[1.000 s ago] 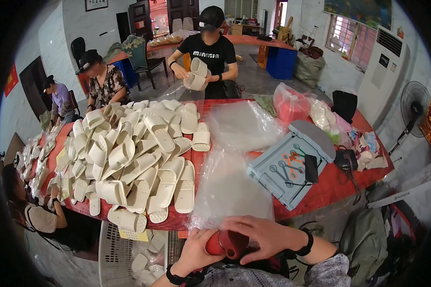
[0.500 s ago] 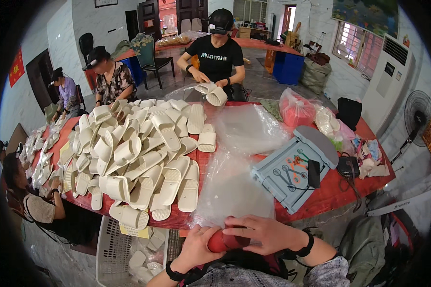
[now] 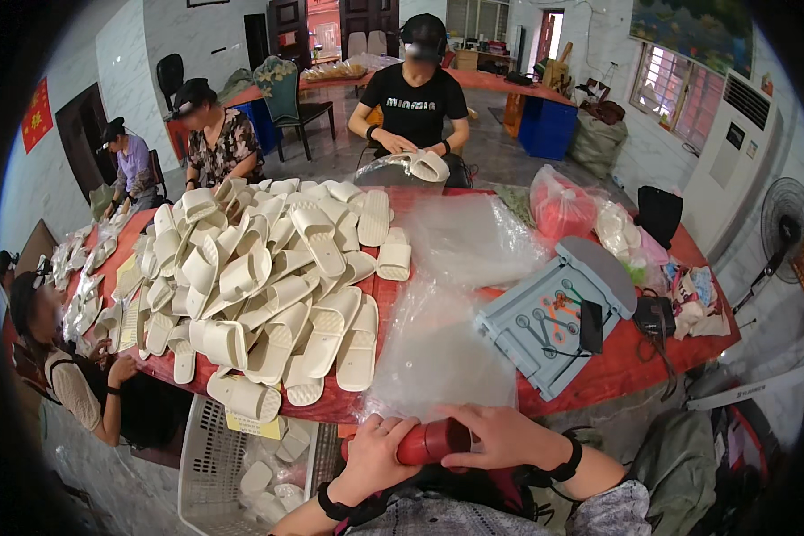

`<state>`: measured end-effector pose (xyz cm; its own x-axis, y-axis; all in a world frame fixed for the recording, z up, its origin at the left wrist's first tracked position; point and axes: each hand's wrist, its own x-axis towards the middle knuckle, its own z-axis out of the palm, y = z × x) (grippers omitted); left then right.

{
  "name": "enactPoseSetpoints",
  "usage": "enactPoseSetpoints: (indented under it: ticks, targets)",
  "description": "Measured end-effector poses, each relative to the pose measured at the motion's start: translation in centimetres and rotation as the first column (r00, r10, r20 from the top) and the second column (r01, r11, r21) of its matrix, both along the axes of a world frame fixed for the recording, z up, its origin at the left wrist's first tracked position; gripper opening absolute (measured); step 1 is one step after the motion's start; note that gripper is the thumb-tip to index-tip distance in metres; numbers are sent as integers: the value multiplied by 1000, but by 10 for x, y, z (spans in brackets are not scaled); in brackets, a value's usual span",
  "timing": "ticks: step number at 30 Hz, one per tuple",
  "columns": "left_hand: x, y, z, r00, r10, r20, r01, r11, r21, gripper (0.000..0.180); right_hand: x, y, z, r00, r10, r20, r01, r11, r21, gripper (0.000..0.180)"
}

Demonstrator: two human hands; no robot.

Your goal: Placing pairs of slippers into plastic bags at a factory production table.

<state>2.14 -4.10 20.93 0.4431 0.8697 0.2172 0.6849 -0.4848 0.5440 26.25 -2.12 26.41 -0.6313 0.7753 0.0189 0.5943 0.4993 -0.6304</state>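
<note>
Gripping a red cylinder (image 3: 431,441) at the near table edge, both hands close around it: left hand (image 3: 375,456) wrapped on one end, right hand (image 3: 500,435) curled over the other. Beyond lie clear plastic bags (image 3: 438,353); farther, the pile of cream slippers (image 3: 268,286) looks largely unbagged.

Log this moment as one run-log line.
left hand: grips red bottle | right hand: on bottle's other end | ahead: clear plastic bags, pile of cream slippers, red table
</note>
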Motion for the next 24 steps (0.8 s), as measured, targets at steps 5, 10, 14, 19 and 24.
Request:
enactPoseSetpoints:
  ticks: [5,10,14,19,24]
  targets:
    - [-1,-2,-1,992,-44,114,46,999,-12,67,7,6,-3,1000,-22,-6,19,958,-286,78]
    - [-11,7,16,850,-186,494,398,841,-367,67,14,14,15,899,181,-399,-286,932,-222,93]
    - [-3,10,17,705,-272,655,692,466,-552,74,1,9,10,730,241,-639,-537,781,-319,95]
    - [10,2,21,662,-57,748,604,631,-487,80,-6,5,3,701,32,-712,-379,862,-335,84]
    - [29,6,2,875,119,470,-42,984,-171,65,-26,1,-16,674,-154,-722,-25,973,-231,79]
